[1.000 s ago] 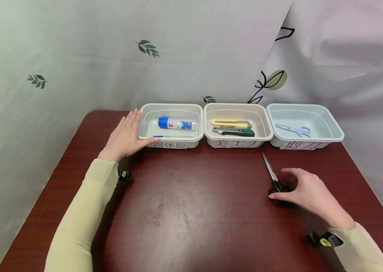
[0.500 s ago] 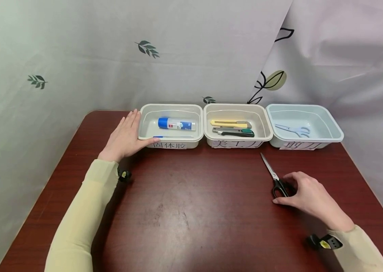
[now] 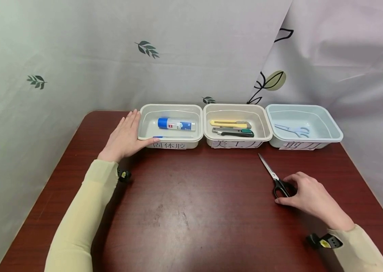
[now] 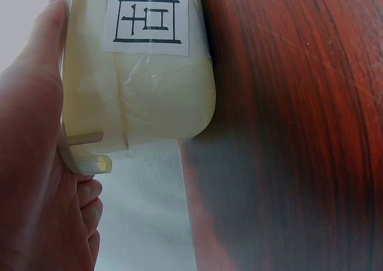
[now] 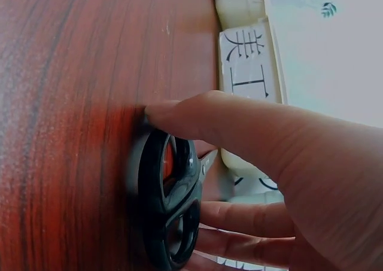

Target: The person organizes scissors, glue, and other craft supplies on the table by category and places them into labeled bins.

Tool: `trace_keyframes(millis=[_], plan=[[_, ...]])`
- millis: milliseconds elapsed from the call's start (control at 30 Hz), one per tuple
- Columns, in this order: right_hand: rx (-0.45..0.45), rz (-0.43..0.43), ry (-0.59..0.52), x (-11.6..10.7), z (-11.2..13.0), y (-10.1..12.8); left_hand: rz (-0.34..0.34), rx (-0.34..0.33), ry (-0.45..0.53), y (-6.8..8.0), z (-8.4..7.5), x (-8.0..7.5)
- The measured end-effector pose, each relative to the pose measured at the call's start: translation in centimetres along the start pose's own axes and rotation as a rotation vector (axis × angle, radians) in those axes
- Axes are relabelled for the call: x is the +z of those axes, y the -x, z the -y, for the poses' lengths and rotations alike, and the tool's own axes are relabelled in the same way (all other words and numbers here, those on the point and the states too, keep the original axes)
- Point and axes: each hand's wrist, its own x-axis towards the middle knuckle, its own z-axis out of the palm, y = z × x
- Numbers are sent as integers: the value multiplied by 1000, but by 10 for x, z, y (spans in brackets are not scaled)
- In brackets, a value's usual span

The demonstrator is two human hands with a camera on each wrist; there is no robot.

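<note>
My left hand [image 3: 123, 138] rests on the left corner of the leftmost white box [image 3: 196, 140], fingers straight along its side and thumb over the front rim. The left wrist view shows the palm [image 4: 30, 145] against that rim. On the table lies a pair of scissors [image 3: 274, 176] with black handles, its blades pointing away and to the left. My right hand [image 3: 310, 194] holds the handles [image 5: 157, 187] between thumb and fingers. Inside the leftmost box are a blue-capped glue stick [image 3: 176, 124] and a thin blue-ended item beside the front wall, its kind unclear.
The middle box [image 3: 239, 107] holds a yellow utility knife [image 3: 231, 124] and a black-and-green one [image 3: 233, 132]. Pale blue scissors [image 3: 293, 130] lie in the right, light blue box [image 3: 334, 132]. Paper labels face forward. A patterned cloth [image 3: 177, 68] hangs behind the table [image 3: 191, 189].
The right hand has closed in on the scissors' handles. The scissors have turned slightly, their tip swinging left and their handles shifting right. My left hand stays in place.
</note>
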Motion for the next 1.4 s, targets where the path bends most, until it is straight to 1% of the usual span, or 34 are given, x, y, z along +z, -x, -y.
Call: trace_keyframes(millis=[333, 467, 600, 733, 833, 967, 1033, 1100, 1267, 1400], plan=[[-4, 18, 19, -1, -2, 1, -6, 6, -3, 0, 0, 1], [-7, 39, 3, -4, -6, 1, -4, 3, 1, 0, -1, 1], [-17, 41, -3, -8, -8, 0, -6, 4, 3, -1, 0, 1], [-73, 2, 8, -14, -10, -2, -9, 6, 10, -1, 0, 1], [-136, -67, 27, -21, -12, -4, -8, 6, 16, 0, 1, 2], [-196, -167, 54, -37, -16, -11, -9, 7, 10, 0, 1, 2], [-198, -195, 61, -49, -21, -18, -10, 8, 5, 0, 1, 1], [-178, -204, 57, -64, -27, -27, -12, 6, 7, 0, 1, 1], [-106, -189, 64, -102, -48, -60, -15, 7, 9, -1, 2, 2], [-88, -139, 148, -124, -65, -91, -15, 10, 8, -1, 2, 3]])
